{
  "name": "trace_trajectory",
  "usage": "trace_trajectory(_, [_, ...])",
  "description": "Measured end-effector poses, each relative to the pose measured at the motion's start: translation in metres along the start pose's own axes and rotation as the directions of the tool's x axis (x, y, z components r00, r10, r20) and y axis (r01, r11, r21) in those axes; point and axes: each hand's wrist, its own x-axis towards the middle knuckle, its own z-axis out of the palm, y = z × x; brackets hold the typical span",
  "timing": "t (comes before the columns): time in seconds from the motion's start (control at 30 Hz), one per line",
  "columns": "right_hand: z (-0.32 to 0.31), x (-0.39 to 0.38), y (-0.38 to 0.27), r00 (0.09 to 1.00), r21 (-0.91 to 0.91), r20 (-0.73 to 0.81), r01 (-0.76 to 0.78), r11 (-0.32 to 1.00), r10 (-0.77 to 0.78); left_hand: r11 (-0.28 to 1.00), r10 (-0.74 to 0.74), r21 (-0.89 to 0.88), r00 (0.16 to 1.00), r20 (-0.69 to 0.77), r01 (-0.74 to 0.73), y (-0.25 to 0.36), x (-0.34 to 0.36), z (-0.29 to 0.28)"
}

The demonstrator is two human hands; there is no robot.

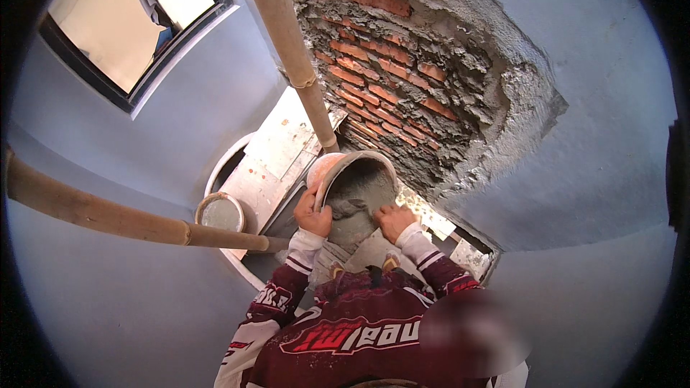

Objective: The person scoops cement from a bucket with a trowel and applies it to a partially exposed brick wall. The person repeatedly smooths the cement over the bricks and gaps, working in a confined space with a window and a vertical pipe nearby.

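Observation:
A pale round bucket [323,165] is tipped with its mouth toward me. Wet grey mortar [370,176] coats its inside and lies in a heap just below the mouth. My left hand [313,213] grips the bucket's rim on the left side, thumb near the mouth. On the other side, beside the mortar, my right hand [394,221] is closed with its knuckles up. What its fingers hold, if anything, is hidden.
Bamboo poles [287,25] cross ahead and at left. A smaller bucket [221,213] stands left near spattered boards [277,145]. Ahead is exposed brick wall [388,57] ringed by rough plaster. A dark-framed window [129,97] is upper left. My feet show below the mortar.

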Motion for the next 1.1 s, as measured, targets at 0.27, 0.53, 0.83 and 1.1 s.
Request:
trace_trajectory(0.27, [-0.005,0.026,0.006,0.910,-0.092,0.216,-0.342,0.935,0.354,0.999,0.016,-0.037,0.999,0.031,-0.015,0.004,-0.009,0.019])
trace_trajectory(0.53, [0.032,-0.007,-0.004,0.909,0.306,0.375,-0.307,0.901,0.182,0.977,-0.185,-0.102,0.983,0.012,0.186,-0.015,-0.023,0.009])
trace_trajectory(0.83, [0.014,-0.027,0.053,0.901,0.082,0.345,-0.308,0.948,0.263,0.814,-0.548,-0.285,0.831,-0.090,0.506,-0.070,-0.056,0.045])
trace_trajectory(1.1, [0.003,-0.030,0.064,0.870,0.452,0.489,-0.198,0.870,-0.056,0.629,-0.776,-0.201,0.594,-0.211,0.751,-0.087,-0.139,0.016])
